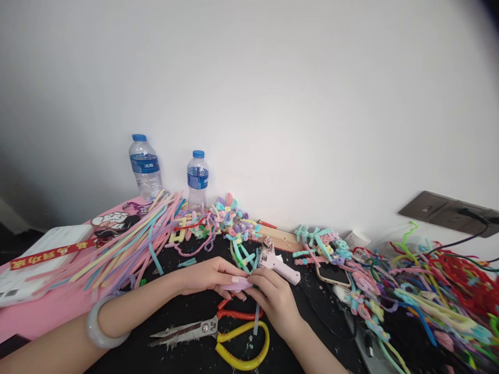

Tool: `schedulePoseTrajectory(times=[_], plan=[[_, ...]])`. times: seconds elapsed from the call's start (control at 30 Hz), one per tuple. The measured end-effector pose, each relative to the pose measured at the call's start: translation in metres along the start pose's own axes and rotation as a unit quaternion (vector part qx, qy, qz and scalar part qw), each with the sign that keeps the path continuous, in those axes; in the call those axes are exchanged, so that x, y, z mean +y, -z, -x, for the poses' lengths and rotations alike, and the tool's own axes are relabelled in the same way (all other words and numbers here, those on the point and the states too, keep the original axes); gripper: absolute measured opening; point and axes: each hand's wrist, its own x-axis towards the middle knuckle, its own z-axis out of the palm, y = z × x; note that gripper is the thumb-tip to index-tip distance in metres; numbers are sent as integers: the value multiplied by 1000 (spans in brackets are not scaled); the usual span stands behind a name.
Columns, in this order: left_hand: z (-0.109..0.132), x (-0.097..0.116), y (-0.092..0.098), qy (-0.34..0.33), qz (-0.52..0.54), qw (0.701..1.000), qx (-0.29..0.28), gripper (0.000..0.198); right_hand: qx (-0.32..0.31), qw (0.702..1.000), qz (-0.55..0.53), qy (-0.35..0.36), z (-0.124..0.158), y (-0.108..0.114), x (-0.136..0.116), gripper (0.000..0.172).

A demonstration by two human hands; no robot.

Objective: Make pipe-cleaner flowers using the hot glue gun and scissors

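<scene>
Both hands meet over the black work surface. My left hand (218,278), with a pale bangle on its wrist, pinches one side of a lilac pipe-cleaner piece (236,284). My right hand (271,296) grips the other side of that piece, its fingers closed and partly covering it. A thin greyish-blue strip (256,319) hangs down below the right fingers. Just beneath the hands lie scissors (210,327) with one red and one yellow handle, blades pointing left. Behind the right hand rests a pale lilac glue gun (278,262).
Two water bottles (145,166) stand against the wall. Loose pipe cleaners (156,239) fan out on the left over a pink surface. Finished pipe-cleaner flowers (229,205), a phone (333,274) and a tangled colourful pile (440,301) lie behind and to the right. Cables run from a wall socket (448,210).
</scene>
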Motion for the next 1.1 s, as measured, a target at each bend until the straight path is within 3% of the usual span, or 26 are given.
schedulePoseTrajectory(times=[0.4,0.67,0.8,0.93,1.03,1.1], plan=[[4,7,-5,-18,-61,998,-21,40,-20,1000,14,6,1,-2,0,15],[1,3,-2,-46,-61,996,-35,43,-10,999,-31,-10,4,-5,5,18],[-1,-5,1,-35,-20,999,-10,58,13,998,-52,-25,3,-2,4,25],[-2,-6,1,-40,-6,999,5,63,74,993,-65,-66,3,0,3,12],[-1,-5,0,-43,-4,999,17,63,141,983,-48,-109,3,-1,5,22],[-1,-4,0,-43,-3,999,21,62,141,982,-36,-124,3,-2,6,26]])
